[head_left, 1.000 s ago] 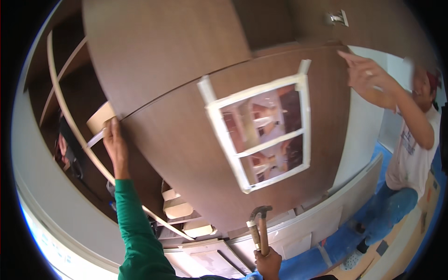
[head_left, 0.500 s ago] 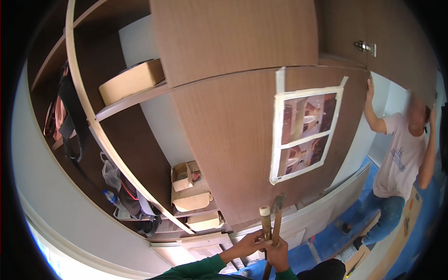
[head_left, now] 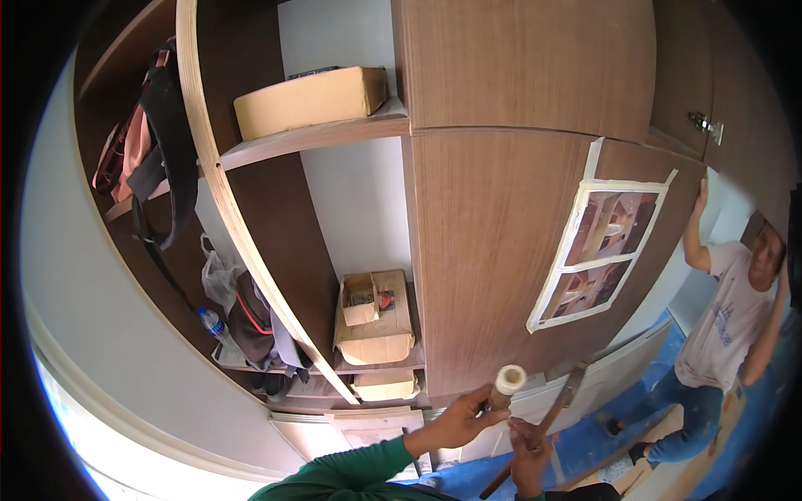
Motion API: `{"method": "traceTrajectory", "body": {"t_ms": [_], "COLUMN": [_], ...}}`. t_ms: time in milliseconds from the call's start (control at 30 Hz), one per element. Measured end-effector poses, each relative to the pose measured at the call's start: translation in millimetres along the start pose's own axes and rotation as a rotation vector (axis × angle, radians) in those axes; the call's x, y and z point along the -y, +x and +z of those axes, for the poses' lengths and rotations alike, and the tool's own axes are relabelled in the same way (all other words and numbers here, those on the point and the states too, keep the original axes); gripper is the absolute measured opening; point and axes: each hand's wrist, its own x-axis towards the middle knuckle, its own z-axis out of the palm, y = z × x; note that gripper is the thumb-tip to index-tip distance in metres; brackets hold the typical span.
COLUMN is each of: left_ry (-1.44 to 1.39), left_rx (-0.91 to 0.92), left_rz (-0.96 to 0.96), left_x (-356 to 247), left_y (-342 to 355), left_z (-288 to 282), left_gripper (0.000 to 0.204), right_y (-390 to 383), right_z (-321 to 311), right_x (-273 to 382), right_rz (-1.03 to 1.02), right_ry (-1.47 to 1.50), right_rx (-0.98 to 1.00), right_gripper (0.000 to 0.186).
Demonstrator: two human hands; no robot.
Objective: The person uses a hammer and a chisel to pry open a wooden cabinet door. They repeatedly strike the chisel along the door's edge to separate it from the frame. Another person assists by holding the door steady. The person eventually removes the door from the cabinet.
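At the bottom centre, my left hand (head_left: 459, 417) grips a short tool (head_left: 509, 384) with a pale round end, pointed up at me. Beside it, my right hand (head_left: 528, 455) is closed on a long-handled hammer (head_left: 570, 386), tilted with its head up to the right. Both tools are in front of a brown veneered cabinet panel (head_left: 476, 250), on which two printed pictures (head_left: 610, 225) are taped in pale frames.
A person (head_left: 718, 326) at right touches the panel's edge. Left are shelves (head_left: 317, 134) with cartons (head_left: 309, 104), bags (head_left: 154, 142) and a bottle (head_left: 215, 326), crossed by a pale wood strip (head_left: 230, 192). Boards (head_left: 601, 367) lean low, above blue floor covering (head_left: 501, 476).
My left hand has come down from the cabinet's left edge to the tools by my right hand. My view has swung left. The other person has brought a hand to the panel's edge.
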Motion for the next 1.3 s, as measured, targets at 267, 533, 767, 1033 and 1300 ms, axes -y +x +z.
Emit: {"method": "traceTrajectory", "body": {"t_ms": [267,533,767,1033,1300], "left_ry": [0.727,1.021,1.19,1.269,1.168], "left_rx": [-0.009,0.178,0.057,0.027,-0.011], "left_rz": [1.302,1.55,1.397,1.561,1.657], "left_x": [-197,-285,-292,-288,-295], "left_y": [43,82,94,134,136], "left_z": [-11,-29,-45,-102,-116], "left_gripper": [0.02,0.019,0.025,0.034,0.036], "right_y": [-5,-30,-36,-30,-28], "right_z": [-46,-8,4,6,15], "right_x": [-23,39,34,59,79], "right_rz": [0.172,0.21,0.202,0.142,0.005], "right_ry": [0.135,-0.062,-0.11,-0.117,-0.259], "right_rx": [-0.128,-0.129,-0.06,-0.042,-0.009], "right_gripper": [0.015,0.014,0.018,0.021,0.026]}}
